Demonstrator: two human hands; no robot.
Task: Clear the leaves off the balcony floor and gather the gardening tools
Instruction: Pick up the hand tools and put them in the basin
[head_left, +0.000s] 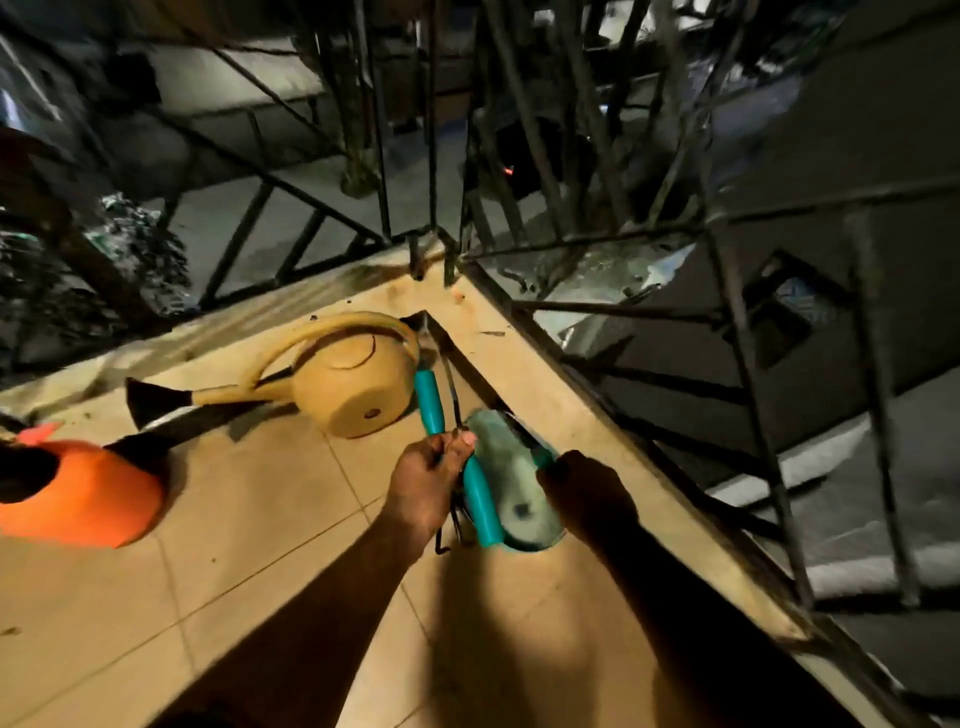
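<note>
Night scene, dim overall: warm light from behind the camera falls on the tiled floor (249, 525), and both arms throw long dark shadows across it toward the near edge. Beyond the railing (737, 364) everything is murky, smeared by motion blur, with bars bent by wide-angle distortion

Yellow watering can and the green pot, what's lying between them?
In the head view, a teal-handled tool lies between the yellow watering can and the green pot, near the left hand.
</note>
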